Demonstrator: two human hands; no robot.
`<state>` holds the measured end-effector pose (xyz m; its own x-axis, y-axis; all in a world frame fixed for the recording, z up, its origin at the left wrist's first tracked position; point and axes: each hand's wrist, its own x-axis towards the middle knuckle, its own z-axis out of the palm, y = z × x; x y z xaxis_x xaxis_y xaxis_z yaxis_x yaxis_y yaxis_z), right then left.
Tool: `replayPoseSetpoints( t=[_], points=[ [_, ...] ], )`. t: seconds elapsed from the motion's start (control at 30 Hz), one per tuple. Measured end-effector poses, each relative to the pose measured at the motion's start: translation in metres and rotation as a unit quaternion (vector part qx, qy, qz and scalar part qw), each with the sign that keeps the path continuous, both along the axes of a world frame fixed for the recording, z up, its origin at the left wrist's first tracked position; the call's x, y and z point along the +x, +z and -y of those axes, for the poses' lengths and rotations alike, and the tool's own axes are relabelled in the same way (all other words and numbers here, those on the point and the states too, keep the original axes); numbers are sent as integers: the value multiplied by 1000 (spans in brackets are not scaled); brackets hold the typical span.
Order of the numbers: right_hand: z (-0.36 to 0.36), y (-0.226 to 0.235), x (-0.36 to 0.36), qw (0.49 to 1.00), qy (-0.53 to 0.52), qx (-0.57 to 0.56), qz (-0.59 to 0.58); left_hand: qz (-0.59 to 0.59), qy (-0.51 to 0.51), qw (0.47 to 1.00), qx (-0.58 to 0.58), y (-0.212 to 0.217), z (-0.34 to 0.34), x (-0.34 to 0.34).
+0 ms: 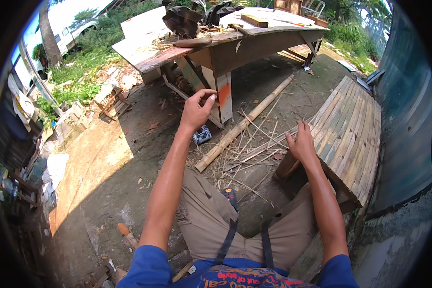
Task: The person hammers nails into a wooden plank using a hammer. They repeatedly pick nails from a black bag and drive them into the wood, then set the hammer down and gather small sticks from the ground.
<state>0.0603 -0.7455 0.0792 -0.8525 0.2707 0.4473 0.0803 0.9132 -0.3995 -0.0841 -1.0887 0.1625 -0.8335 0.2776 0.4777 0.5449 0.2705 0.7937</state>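
My left hand is raised in front of the wooden table leg with its orange patch. Its thumb and fingers are closed in a pinch; whatever they hold, if anything, is too small to make out. Over the near left edge of the bamboo-slat bench, my right hand has its thumb apart from its bent fingers, and no object shows between them. Thin bamboo strips run toward that hand. A long bamboo pole lies on the ground between my hands, among scattered shavings.
A large table stands ahead, bearing a wood block and dark crumpled material. A blue-grey can lies by its leg. Left are a small wooden chair and a wooden handle. A blue-green wall borders the right.
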Motion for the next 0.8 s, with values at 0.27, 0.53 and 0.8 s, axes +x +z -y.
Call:
replayPoseSetpoints(
  t=[0.27,0.53,0.8],
  points=[
    [54,1,-36,981,154,-116,-19,-384,238,827,-334,122,20,-117],
    [57,-15,-25,948,154,-245,130,-225,199,845,-443,133,12,-178],
    [59,-10,-19,950,110,-287,60,-398,143,824,-377,127,15,-157]
  ],
)
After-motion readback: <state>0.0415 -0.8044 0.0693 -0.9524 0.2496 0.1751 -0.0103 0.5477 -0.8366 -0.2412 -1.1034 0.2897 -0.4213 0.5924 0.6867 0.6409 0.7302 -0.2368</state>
